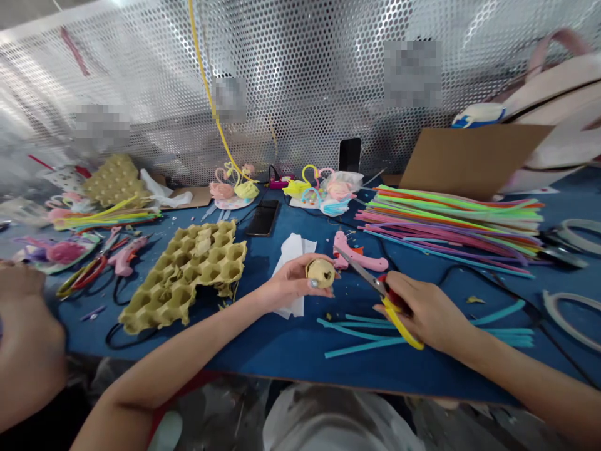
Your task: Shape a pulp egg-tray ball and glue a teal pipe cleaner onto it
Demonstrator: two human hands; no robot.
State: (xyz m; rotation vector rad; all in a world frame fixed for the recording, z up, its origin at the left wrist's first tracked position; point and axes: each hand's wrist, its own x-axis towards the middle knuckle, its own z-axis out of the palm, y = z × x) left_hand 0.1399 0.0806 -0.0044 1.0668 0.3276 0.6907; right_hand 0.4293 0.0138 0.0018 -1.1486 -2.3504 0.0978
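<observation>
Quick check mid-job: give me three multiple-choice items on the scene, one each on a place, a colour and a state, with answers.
1. Where is the pink glue gun? A) inside the egg tray B) on the blue tabletop past the scissors tips C) on the cardboard sheet
2. What colour are the pipe cleaners under the right hand? A) teal B) black C) white
3. What does the left hand hold? A) the glue gun B) nothing C) a rounded pulp ball

1 B: it lies beside the blades.
2 A: they show teal.
3 C: fingers wrap it.
</observation>
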